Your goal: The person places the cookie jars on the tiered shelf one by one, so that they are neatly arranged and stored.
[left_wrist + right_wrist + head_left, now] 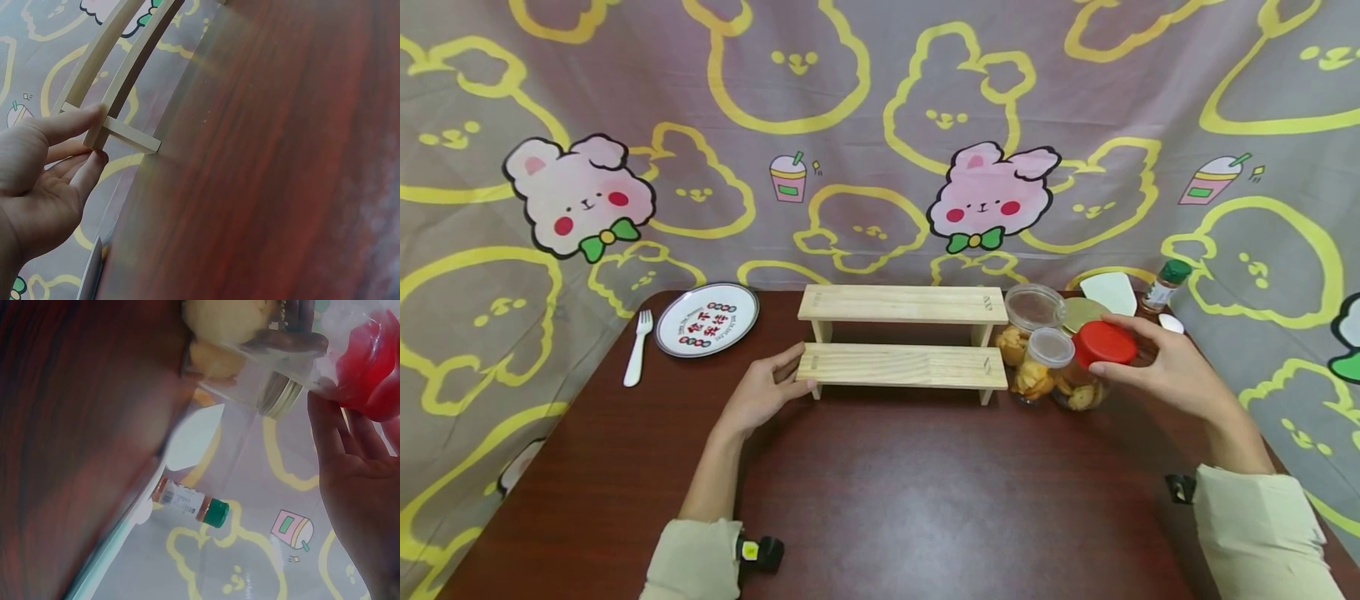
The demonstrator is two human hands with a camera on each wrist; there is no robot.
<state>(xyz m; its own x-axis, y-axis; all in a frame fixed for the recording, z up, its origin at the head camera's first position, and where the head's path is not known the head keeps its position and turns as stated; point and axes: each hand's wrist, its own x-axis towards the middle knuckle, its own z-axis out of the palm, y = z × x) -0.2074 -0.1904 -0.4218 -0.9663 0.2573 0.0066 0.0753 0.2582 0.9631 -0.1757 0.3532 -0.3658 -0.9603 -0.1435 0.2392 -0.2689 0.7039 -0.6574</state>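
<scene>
A two-tier wooden shelf point(901, 365) stands at the back middle of the table. My left hand point(762, 393) pinches the left end of its lower board, thumb on one face and fingers on the other, as the left wrist view shows too. At the shelf's right side, my right hand point(1172, 371) grips the red lid point(1107, 342) of a clear jar, thumb and fingers on opposite sides. Beside it stand a small clear-lidded jar point(1034, 381) of yellowish snacks, a larger clear-lidded jar point(1034, 307) and a gold-lidded jar point(279, 395).
On the left lie a white-handled fork point(637, 350) and a white plate point(707, 321) with red print. Back right are a green-capped spice bottle point(1165, 287) and a white flat piece point(1109, 293). A patterned cloth point(865, 167) hangs behind the table point(925, 500).
</scene>
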